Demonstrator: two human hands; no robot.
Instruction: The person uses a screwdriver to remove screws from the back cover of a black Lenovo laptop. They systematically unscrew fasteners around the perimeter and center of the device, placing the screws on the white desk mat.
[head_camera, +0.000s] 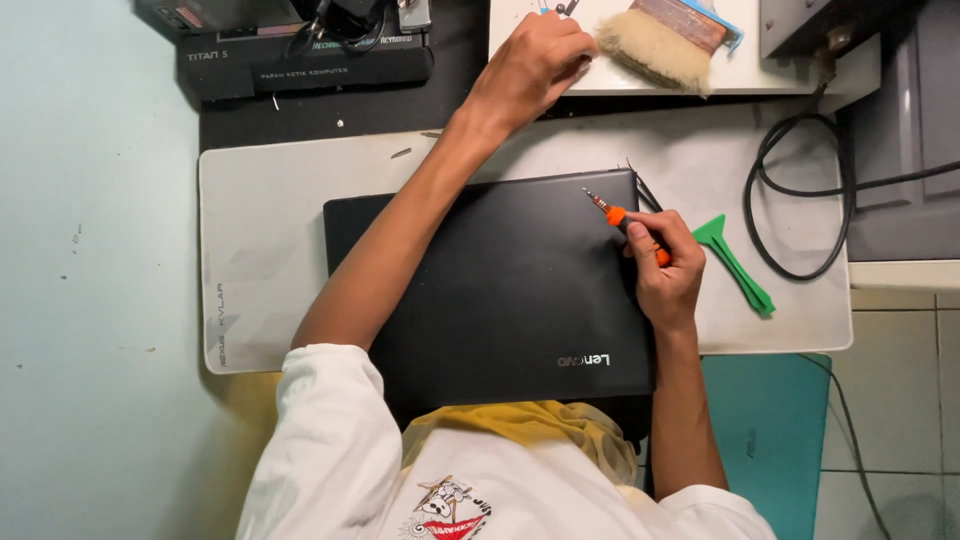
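Right hand (668, 268) grips orange screwdriver (626, 222); left hand (535, 60) beside brush (660, 40).

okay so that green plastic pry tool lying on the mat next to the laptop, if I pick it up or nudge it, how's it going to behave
The green pry tool looks thin and flat, so it is probably light and slightly flexible. Lying flat on the grey mat, it should slide rather than roll. Its wide end sits close to the right hand, which holds an orange screwdriver, so a nudge there might shift it.

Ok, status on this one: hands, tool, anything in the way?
Right hand grips orange screwdriver over closed black laptop. Left hand reaches onto white tray beside brush. Green pry tool lies alongside, clear.
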